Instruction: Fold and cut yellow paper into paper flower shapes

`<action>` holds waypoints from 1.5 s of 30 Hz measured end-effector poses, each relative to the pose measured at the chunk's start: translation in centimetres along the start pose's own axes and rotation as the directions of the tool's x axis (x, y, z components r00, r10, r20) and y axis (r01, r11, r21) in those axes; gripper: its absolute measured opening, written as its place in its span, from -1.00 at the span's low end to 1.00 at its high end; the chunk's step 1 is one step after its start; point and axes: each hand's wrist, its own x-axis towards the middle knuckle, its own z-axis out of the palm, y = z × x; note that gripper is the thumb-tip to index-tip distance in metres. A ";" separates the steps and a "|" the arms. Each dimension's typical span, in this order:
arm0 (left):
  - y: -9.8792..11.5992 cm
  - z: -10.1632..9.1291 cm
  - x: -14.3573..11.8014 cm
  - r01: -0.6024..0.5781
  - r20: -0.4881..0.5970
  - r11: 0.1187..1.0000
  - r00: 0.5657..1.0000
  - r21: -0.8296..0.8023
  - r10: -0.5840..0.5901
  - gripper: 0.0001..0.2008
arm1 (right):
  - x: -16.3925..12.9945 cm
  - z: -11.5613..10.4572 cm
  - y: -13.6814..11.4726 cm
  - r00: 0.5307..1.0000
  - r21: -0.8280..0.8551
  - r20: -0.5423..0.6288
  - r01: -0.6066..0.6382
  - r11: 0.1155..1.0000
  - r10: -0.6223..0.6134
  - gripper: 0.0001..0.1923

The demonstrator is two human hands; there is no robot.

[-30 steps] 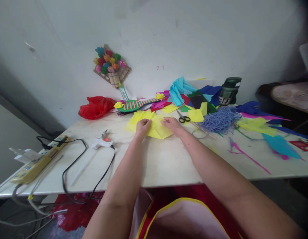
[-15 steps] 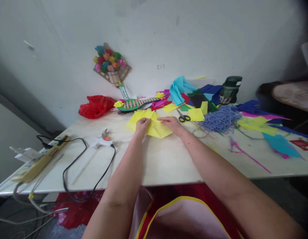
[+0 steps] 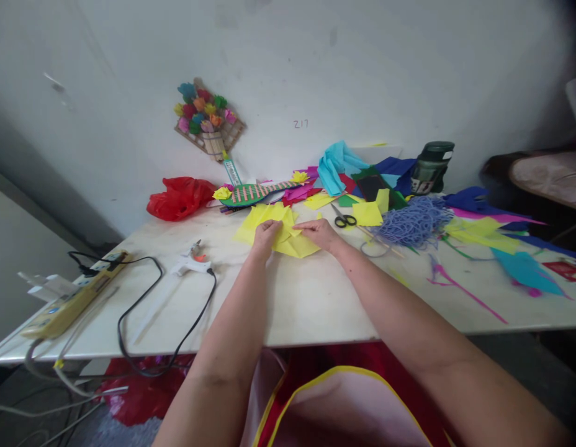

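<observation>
A sheet of yellow crepe paper (image 3: pixel 295 246), creased and with a jagged far edge, is between my hands just above the white table. My left hand (image 3: pixel 266 236) is closed on its near left part, fingers curled. On the right side, my right hand (image 3: pixel 319 233) pinches a fold of the same paper between thumb and forefinger. Beyond my right hand lie black-handled scissors (image 3: pixel 344 220), beside a small yellow paper piece (image 3: pixel 367 214). Behind the sheet rests a green, striped craft piece (image 3: pixel 255 194) with yellow paper flowers at its ends.
To the left are a white glue gun (image 3: pixel 191 266) with a black cord and a yellow power strip (image 3: pixel 74 301). Purple string (image 3: pixel 411 222), a dark bottle (image 3: pixel 431 167) and coloured paper fill the right. A red plastic bag (image 3: pixel 179 198) sits by the wall.
My right fingers have shifted slightly on the yellow paper, and its right edge has drawn in a little. My left hand has barely moved.
</observation>
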 end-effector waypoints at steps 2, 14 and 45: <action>-0.1 -0.1 0.1 -0.004 0.001 1.000 1.000 -0.019 0.004 -0.75 | 0.0 0.0 0.0 1.000 -0.027 -0.011 0.010 1.000 -0.010 -0.68; -0.1 0.0 -0.2 0.025 0.026 0.998 0.999 0.060 -0.026 -0.65 | 0.0 0.0 0.0 0.998 -0.114 -0.011 0.066 0.991 -0.068 -0.66; 0.1 0.7 -0.6 -0.086 0.206 0.996 0.975 0.002 0.083 -0.67 | 0.1 -0.4 0.1 0.991 0.086 -0.038 -0.127 0.988 0.130 -0.69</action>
